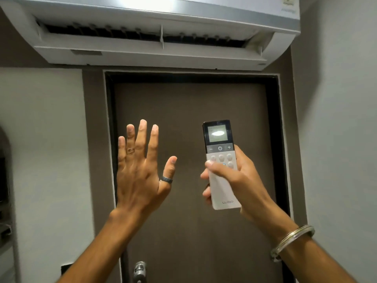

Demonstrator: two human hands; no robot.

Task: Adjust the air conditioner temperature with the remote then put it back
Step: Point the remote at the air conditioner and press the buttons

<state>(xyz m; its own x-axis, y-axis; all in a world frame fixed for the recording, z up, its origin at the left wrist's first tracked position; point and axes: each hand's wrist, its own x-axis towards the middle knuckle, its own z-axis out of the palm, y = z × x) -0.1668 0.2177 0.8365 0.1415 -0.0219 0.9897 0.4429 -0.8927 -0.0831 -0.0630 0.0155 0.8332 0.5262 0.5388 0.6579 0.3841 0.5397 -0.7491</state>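
A white remote (221, 188) with a dark top and a small lit screen stands upright in my right hand (232, 180). My thumb lies across its round buttons below the minus, power and plus keys. The remote points up at the white air conditioner (155, 52), mounted on the wall above the door with its front flap open. My left hand (140, 172) is raised to the left of the remote, palm away from me, fingers spread and holding nothing. It wears two rings.
A dark brown door (183, 111) in a black frame fills the middle, with a metal handle (139, 270) at the bottom. Grey walls stand on both sides. Dark fittings (4, 180) show at the left edge. A metal bangle (291, 242) sits on my right wrist.
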